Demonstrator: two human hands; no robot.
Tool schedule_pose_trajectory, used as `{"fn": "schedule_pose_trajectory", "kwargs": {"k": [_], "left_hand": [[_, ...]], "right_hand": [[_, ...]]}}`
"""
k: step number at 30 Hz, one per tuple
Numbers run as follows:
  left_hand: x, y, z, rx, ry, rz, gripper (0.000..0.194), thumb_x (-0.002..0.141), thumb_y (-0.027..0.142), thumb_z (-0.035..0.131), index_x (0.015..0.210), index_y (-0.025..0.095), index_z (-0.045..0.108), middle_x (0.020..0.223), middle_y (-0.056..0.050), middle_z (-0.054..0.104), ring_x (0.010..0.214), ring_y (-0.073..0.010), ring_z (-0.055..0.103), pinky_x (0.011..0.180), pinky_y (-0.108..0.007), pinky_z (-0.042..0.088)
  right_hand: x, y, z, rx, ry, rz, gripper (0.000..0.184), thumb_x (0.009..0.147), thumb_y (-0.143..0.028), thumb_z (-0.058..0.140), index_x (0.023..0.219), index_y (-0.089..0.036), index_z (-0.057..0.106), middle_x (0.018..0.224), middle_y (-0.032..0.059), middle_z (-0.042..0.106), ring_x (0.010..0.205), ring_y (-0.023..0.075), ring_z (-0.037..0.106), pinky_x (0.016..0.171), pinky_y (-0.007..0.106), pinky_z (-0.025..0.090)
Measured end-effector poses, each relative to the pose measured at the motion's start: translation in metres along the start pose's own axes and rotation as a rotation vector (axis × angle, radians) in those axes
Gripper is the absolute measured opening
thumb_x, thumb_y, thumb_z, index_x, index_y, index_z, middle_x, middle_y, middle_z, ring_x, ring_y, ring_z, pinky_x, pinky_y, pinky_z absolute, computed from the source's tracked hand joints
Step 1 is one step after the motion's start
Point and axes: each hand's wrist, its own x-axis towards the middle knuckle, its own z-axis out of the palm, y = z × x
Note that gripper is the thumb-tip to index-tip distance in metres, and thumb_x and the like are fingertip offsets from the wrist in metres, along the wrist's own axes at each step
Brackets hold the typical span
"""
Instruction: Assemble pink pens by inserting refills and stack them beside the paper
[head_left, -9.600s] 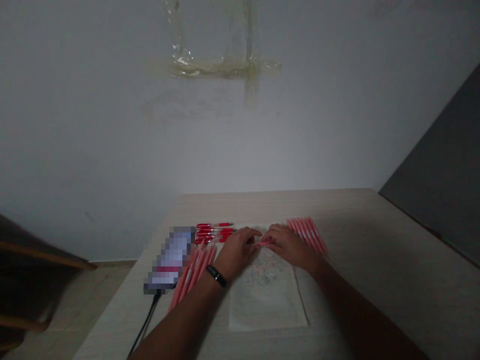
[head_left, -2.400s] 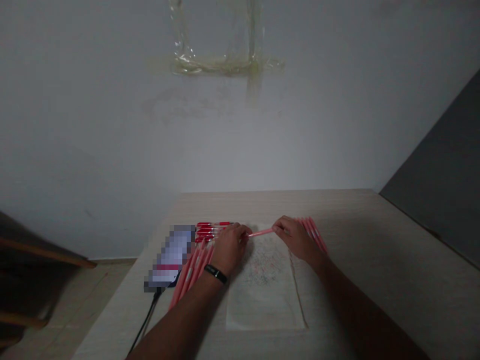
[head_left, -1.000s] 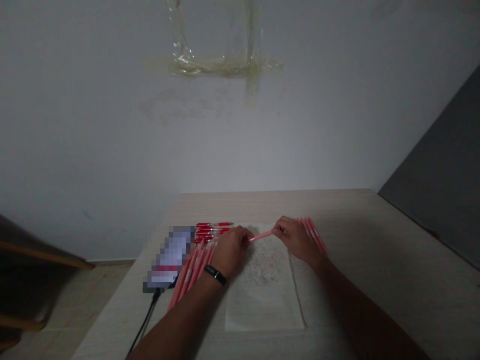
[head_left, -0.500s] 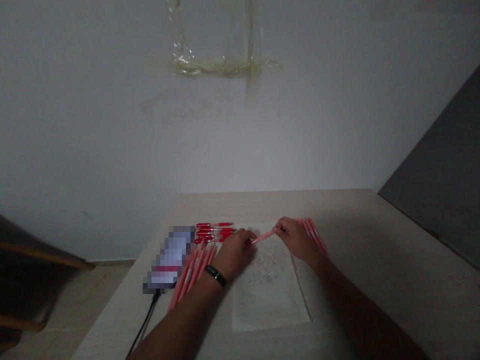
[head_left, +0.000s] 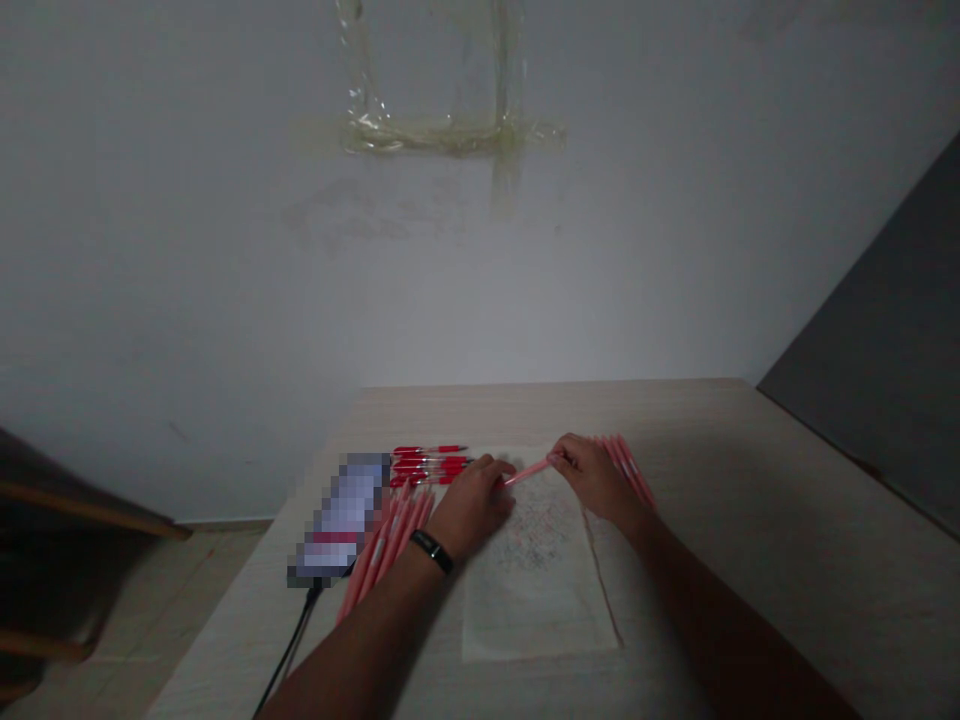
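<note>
One slim pink stick (head_left: 529, 471) slanted over the pale sheet (head_left: 536, 615), and we saw its long axis run from the lower-left end, pinched by the left hand (head_left: 472, 507), to the upper-right end, pinched by the right hand (head_left: 596, 482)

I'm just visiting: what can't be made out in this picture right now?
All in the head view:
Ends of the held pink stick: covered by the left hand and right hand.
Row of pink sticks: partly behind the right hand.
Device screen: pixelated.
Marks on the pale sheet: too small and blurred.
Wall tape: cut off by the top edge.
</note>
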Motion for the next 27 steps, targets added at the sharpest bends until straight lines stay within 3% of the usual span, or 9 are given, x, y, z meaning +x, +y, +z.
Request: {"fn": "schedule_pose_trajectory", "kwargs": {"k": [11, 27], "left_hand": [[0.0025, 0.003, -0.0038, -0.028, 0.108, -0.013, 0.016, 0.09, 0.018, 0.056, 0.099, 0.019, 0.068, 0.093, -0.006, 0.063, 0.085, -0.0168, 0.059, 0.075, -0.026, 0.045], [0.0026, 0.0056, -0.0043, -0.018, 0.1, -0.025, 0.018, 0.089, 0.018, 0.055, 0.1, 0.018, 0.068, 0.091, -0.006, 0.064, 0.083, -0.017, 0.058, 0.075, -0.028, 0.045]], "right_hand": [[-0.001, -0.0064, -0.0037, 0.127, 0.055, 0.021, 0.018, 0.096, -0.03, 0.055, 0.083, -0.02, 0.06, 0.073, -0.0018, 0.06, 0.068, 0.0143, 0.054, 0.063, 0.026, 0.038], [-0.0006, -0.0067, -0.0038, 0.153, 0.064, -0.003, 0.017, 0.095, -0.033, 0.055, 0.085, -0.02, 0.061, 0.075, -0.0007, 0.061, 0.069, 0.0149, 0.054, 0.063, 0.025, 0.038]]}}
